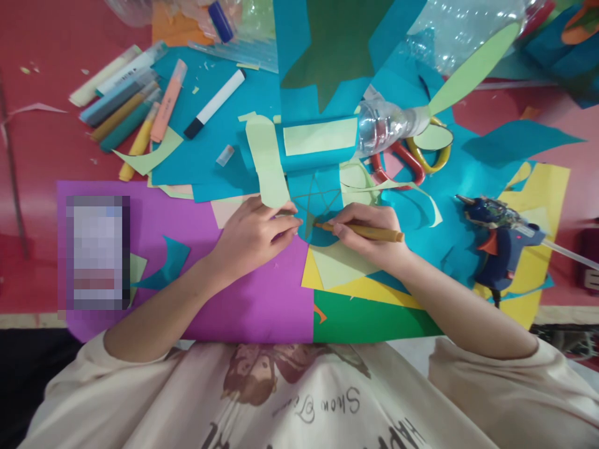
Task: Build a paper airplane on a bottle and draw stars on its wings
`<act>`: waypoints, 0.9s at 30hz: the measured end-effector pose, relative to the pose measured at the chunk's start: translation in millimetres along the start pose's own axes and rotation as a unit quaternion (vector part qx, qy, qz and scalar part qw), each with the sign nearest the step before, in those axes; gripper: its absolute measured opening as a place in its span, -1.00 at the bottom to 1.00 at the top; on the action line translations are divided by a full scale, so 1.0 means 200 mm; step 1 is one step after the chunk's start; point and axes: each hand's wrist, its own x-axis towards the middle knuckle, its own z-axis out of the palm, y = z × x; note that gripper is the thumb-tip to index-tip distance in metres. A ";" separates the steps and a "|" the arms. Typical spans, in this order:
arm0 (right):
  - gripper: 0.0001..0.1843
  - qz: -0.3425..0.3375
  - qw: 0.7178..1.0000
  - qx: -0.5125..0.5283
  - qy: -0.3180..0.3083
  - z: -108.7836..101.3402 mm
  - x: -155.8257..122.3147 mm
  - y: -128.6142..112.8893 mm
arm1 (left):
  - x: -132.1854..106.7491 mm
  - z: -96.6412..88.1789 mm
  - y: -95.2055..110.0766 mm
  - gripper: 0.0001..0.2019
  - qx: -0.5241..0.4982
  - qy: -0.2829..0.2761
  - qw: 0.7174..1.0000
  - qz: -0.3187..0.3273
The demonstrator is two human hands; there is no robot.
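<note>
My right hand (369,231) is closed round a yellow-brown marker (369,232), whose tip rests on a blue paper piece (321,202) that bears drawn star-like lines. My left hand (255,234) lies on the left edge of that blue piece with fingers curled and pressed down, next to a pale green paper strip (266,162). The blue piece lies over purple paper (210,274) and yellow paper (341,274). Just behind it lies a plastic bottle (390,125) wrapped in blue paper with a pale green label.
Several markers (126,103) lie at the back left, and a white marker (215,103) on blue paper. Red-and-yellow scissors (416,159) sit behind my right hand. A blue glue gun (498,240) stands at the right. A blurred phone (97,252) lies on the purple sheet. Paper scraps are scattered about.
</note>
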 end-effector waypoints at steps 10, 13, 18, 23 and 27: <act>-0.57 0.016 0.996 0.066 0.062 -0.03 0.04 -0.01 | 0.00 0.00 0.00 -0.77 0.008 0.014 1.000 0.012; -0.51 0.038 0.992 0.104 0.057 -0.05 0.05 0.00 | 0.00 0.00 0.00 -0.78 0.015 0.019 1.000 0.015; -0.61 0.030 0.997 0.067 0.011 -0.05 0.07 0.00 | 0.00 0.00 0.02 -0.79 0.030 0.014 0.999 0.009; -0.67 0.043 0.999 0.024 0.010 -0.04 0.08 -0.01 | 0.00 0.00 0.05 -0.79 0.048 -0.005 0.998 0.039; -0.75 0.036 0.999 0.019 0.015 -0.03 0.08 0.00 | -0.01 0.01 0.08 -0.79 0.034 -0.049 0.990 0.124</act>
